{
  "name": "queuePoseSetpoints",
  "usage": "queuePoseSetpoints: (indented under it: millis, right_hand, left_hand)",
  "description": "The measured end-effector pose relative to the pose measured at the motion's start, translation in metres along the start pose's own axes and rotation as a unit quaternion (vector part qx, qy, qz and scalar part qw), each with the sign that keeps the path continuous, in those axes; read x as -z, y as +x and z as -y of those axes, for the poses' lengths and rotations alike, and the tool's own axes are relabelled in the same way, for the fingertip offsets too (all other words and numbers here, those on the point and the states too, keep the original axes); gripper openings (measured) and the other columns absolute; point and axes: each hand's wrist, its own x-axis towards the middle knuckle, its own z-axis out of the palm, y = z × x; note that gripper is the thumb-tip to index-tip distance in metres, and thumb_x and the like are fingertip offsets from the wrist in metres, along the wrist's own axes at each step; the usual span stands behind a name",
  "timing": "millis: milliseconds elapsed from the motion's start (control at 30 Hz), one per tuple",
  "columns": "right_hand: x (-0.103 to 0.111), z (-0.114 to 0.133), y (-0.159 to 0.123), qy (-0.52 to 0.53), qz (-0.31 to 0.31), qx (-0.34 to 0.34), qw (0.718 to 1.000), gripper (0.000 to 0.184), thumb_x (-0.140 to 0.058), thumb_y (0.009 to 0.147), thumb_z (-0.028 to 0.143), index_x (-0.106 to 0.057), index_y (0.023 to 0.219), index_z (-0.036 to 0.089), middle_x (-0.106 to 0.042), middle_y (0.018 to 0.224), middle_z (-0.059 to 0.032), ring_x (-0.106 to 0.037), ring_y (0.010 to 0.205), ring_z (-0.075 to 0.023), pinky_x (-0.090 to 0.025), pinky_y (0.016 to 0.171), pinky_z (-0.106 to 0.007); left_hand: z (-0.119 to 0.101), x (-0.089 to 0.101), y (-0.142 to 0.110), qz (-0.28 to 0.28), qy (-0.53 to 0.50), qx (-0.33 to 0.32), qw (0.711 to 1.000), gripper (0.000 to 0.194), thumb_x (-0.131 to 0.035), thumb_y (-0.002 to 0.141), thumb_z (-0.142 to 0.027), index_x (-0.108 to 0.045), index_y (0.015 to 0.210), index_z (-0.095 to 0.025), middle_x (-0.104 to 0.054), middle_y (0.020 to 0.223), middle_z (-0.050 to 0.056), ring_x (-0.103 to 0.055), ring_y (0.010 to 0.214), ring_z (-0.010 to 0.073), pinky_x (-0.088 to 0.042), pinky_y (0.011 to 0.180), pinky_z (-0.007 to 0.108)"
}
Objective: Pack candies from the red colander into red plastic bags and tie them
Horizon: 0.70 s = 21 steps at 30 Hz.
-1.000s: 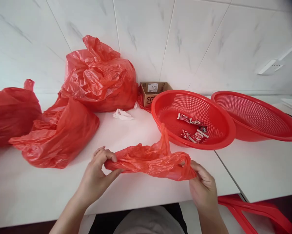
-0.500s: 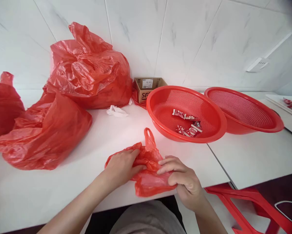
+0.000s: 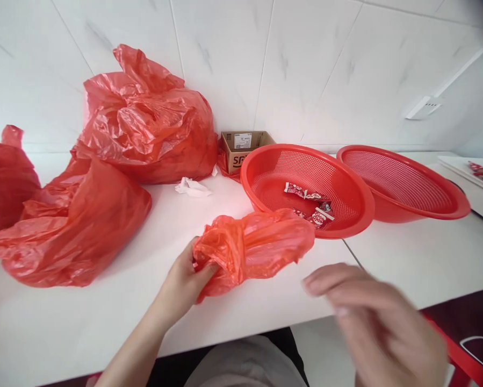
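Note:
My left hand is closed on a crumpled red plastic bag, its thumb pressed into the folds. The bag is lifted above the white table, and its loose end spreads right across the near rim of a red perforated basket. My right hand is in the air to the right of the bag, blurred by motion. Its fingers are loosely bent and apart from the thumb, with nothing visible in them. Several small wrapped candies lie in the basket, partly covered by the bag in this view.
Large red plastic bags stand on the left of the table. A small cardboard box and a crumpled white tissue sit behind. A second red basket and a white tray are right. A red stool stands below.
My left hand has raised the bag off the table, and it now stretches toward the basket. My right hand has let go and moved right and toward me.

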Motion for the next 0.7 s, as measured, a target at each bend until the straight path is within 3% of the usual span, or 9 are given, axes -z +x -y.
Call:
queuePoseSetpoints:
  millis: [100, 133, 267, 367, 467, 600, 633, 700]
  right_hand:
    - [-0.034, 0.012, 0.002, -0.027, 0.183, 0.012, 0.983, 0.028, -0.053, 0.092, 0.012, -0.058, 0.116, 0.024, -0.068, 0.105, -0.0058, -0.065, 0.098, -0.0205, -0.055, 0.083, -0.034]
    - [-0.044, 0.009, 0.003, -0.056, 0.214, 0.006, 0.975, 0.027, -0.054, 0.092, 0.013, -0.057, 0.118, 0.022, -0.068, 0.108, -0.0072, -0.064, 0.100, -0.0215, -0.054, 0.085, -0.036]
    - [-0.066, -0.012, 0.003, -0.134, 0.237, 0.000, 0.962, 0.020, -0.055, 0.094, 0.022, -0.060, 0.113, 0.018, -0.067, 0.105, -0.0096, -0.061, 0.097, -0.0253, -0.051, 0.084, -0.043]
    - [-0.065, -0.022, -0.002, -0.169, 0.263, 0.014, 0.950, 0.037, -0.065, 0.089, 0.029, -0.059, 0.124, 0.019, -0.068, 0.107, -0.0083, -0.060, 0.098, -0.0265, -0.047, 0.091, -0.047]
    - [-0.052, -0.032, -0.006, -0.228, 0.303, -0.004, 0.925, 0.043, -0.066, 0.088, 0.027, -0.059, 0.131, 0.026, -0.071, 0.103, -0.0056, -0.062, 0.099, -0.0276, -0.045, 0.094, -0.050]
    - [-0.019, -0.053, -0.005, -0.320, 0.363, -0.091, 0.871, 0.026, -0.062, 0.090, 0.024, -0.072, 0.113, 0.025, -0.075, 0.101, -0.0068, -0.067, 0.095, -0.0294, -0.051, 0.086, -0.048]
    - [-0.011, -0.057, -0.004, -0.337, 0.369, -0.106, 0.860, 0.028, -0.060, 0.090, 0.024, -0.071, 0.116, 0.024, -0.075, 0.104, -0.0078, -0.068, 0.095, -0.0300, -0.052, 0.086, -0.048]
    - [0.004, -0.061, 0.001, -0.356, 0.367, -0.114, 0.852, 0.039, -0.059, 0.092, 0.027, -0.063, 0.130, 0.023, -0.073, 0.113, -0.0096, -0.067, 0.102, -0.0314, -0.052, 0.089, -0.050]
  left_hand:
    - [0.000, -0.016, -0.004, 0.073, -0.059, -0.034, 0.995, 0.029, -0.070, 0.081, -0.041, -0.062, 0.099, -0.020, -0.066, 0.078, 0.001, -0.066, 0.074, 0.0201, -0.054, 0.066, 0.029]
    - [0.001, -0.019, -0.004, 0.093, -0.078, -0.042, 0.992, 0.032, -0.071, 0.081, -0.041, -0.064, 0.102, -0.019, -0.069, 0.085, 0.004, -0.067, 0.085, 0.0229, -0.054, 0.075, 0.031]
    - [0.014, -0.022, -0.004, 0.147, -0.180, -0.002, 0.973, 0.031, -0.066, 0.088, -0.042, -0.067, 0.111, -0.021, -0.071, 0.111, 0.007, -0.064, 0.106, 0.0239, -0.051, 0.092, 0.032]
    - [0.021, -0.016, -0.002, 0.157, -0.310, 0.077, 0.935, 0.028, -0.064, 0.089, -0.042, -0.070, 0.105, -0.020, -0.072, 0.109, 0.008, -0.066, 0.105, 0.0258, -0.055, 0.085, 0.033]
    - [0.019, 0.003, 0.000, 0.069, -0.409, 0.108, 0.903, 0.018, -0.068, 0.085, -0.033, -0.072, 0.096, -0.020, -0.074, 0.100, 0.007, -0.069, 0.097, 0.0261, -0.059, 0.078, 0.033]
    - [0.017, 0.040, 0.004, -0.109, -0.477, 0.115, 0.864, 0.014, -0.057, 0.088, -0.023, -0.069, 0.081, -0.021, -0.074, 0.090, 0.004, -0.070, 0.083, 0.0211, -0.061, 0.073, 0.033]
    - [0.019, 0.047, 0.004, -0.127, -0.477, 0.116, 0.862, 0.017, -0.055, 0.089, -0.023, -0.068, 0.078, -0.021, -0.072, 0.086, 0.003, -0.069, 0.079, 0.0195, -0.061, 0.073, 0.033]
    - [0.025, 0.053, 0.003, -0.118, -0.434, 0.113, 0.886, 0.013, -0.058, 0.089, -0.027, -0.068, 0.084, -0.022, -0.070, 0.082, 0.002, -0.067, 0.078, 0.0183, -0.060, 0.075, 0.033]
